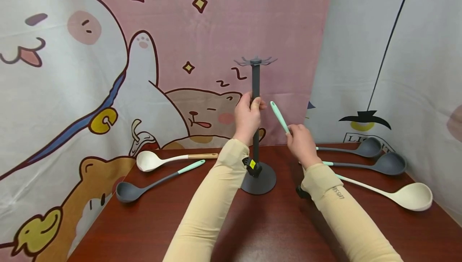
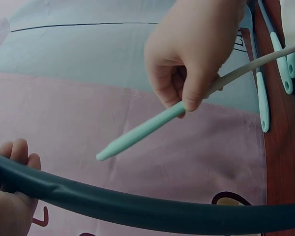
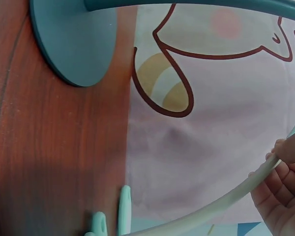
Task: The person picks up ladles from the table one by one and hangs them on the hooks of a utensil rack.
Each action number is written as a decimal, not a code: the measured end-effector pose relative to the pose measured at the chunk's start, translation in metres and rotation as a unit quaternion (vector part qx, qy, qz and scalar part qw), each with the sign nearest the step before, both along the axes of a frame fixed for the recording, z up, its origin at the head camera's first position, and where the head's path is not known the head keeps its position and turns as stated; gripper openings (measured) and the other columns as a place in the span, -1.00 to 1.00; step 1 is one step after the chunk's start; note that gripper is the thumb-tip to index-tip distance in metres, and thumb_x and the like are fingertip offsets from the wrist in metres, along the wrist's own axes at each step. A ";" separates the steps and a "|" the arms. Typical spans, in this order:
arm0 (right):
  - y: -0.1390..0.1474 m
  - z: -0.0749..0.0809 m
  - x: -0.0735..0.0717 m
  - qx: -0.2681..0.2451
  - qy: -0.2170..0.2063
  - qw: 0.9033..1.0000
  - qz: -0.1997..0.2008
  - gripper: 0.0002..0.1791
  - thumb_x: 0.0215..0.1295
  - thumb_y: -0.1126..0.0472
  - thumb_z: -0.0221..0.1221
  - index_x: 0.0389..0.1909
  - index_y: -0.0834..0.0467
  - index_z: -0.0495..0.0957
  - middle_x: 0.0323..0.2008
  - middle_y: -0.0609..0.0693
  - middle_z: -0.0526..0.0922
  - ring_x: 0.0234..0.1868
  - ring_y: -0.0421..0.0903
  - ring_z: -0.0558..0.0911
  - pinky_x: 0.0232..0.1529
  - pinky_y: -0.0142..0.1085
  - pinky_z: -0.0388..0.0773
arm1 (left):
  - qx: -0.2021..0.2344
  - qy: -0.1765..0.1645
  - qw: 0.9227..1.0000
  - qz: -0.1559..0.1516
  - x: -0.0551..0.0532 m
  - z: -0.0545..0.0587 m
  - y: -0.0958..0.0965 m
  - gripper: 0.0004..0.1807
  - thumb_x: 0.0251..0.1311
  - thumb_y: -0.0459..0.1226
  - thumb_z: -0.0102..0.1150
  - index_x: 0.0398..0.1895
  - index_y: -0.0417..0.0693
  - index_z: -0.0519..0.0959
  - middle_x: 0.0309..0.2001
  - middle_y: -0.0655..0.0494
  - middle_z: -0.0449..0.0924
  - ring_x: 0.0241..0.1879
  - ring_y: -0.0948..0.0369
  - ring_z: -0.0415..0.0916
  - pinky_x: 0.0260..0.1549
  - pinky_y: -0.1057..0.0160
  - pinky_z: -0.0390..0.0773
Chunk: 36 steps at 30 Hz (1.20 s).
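My left hand (image 1: pixel 248 117) grips the upright pole (image 1: pixel 256 81) of a dark grey utensil stand, below the ring of hooks (image 1: pixel 256 61) at its top. In the left wrist view the fingers curl round this pole. To the right of it, my right hand (image 1: pixel 302 144) pinches a kitchen utensil with a mint-green handle (image 1: pixel 279 115) and an off-white shaft (image 3: pixel 211 209). Its handle end points up and left toward the pole, apart from it. The utensil's head is hidden behind the right arm in the head view and out of frame in the right wrist view.
On the right of the table lie two dark grey ladles (image 1: pixel 391 164) and a white ladle (image 1: pixel 413 196). On the left lie a white ladle with a wooden handle (image 1: pixel 202 156) and a grey ladle (image 1: pixel 128 192). The stand's round base (image 1: pixel 265 184) rests mid-table, before a printed cloth backdrop.
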State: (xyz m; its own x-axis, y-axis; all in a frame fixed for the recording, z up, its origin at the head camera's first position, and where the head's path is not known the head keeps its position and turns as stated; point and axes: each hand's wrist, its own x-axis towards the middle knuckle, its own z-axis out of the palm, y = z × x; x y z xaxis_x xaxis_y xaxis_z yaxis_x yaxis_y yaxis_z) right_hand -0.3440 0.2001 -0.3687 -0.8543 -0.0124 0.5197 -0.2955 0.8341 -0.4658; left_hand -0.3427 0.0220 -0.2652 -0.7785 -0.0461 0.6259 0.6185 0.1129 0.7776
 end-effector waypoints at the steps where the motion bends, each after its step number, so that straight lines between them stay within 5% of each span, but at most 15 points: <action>1: 0.000 0.001 0.000 -0.003 0.003 1.000 0.001 -0.69 0.45 0.34 0.09 0.09 0.45 0.50 -0.11 0.37 0.52 -0.12 0.29 0.52 -0.11 0.12 0.47 | -0.001 -0.001 1.000 0.000 0.000 0.000 0.000 -0.85 0.46 -0.34 0.03 -0.10 -0.24 0.55 -0.32 -0.02 0.67 -0.30 0.20 0.68 -0.20 0.31 0.56; 17: 0.000 0.023 0.004 -0.039 0.075 0.996 0.018 -0.76 0.42 0.38 0.12 0.01 0.44 0.52 -0.21 0.30 0.50 -0.21 0.22 0.50 -0.16 0.09 0.46 | 0.006 -0.017 1.000 -0.019 -0.002 0.000 -0.003 -0.83 0.43 -0.33 0.08 -0.07 -0.24 0.59 -0.32 -0.02 0.67 -0.31 0.20 0.68 -0.17 0.30 0.58; 36: -0.002 0.062 0.013 -0.084 0.178 0.980 0.026 -0.80 0.38 0.40 0.16 -0.05 0.43 0.54 -0.24 0.29 0.50 -0.23 0.20 0.50 -0.18 0.04 0.45 | 0.000 -0.025 0.999 -0.025 -0.001 0.001 -0.006 -0.81 0.45 -0.30 0.06 -0.01 -0.18 0.59 -0.30 0.02 0.66 -0.29 0.20 0.68 -0.16 0.26 0.58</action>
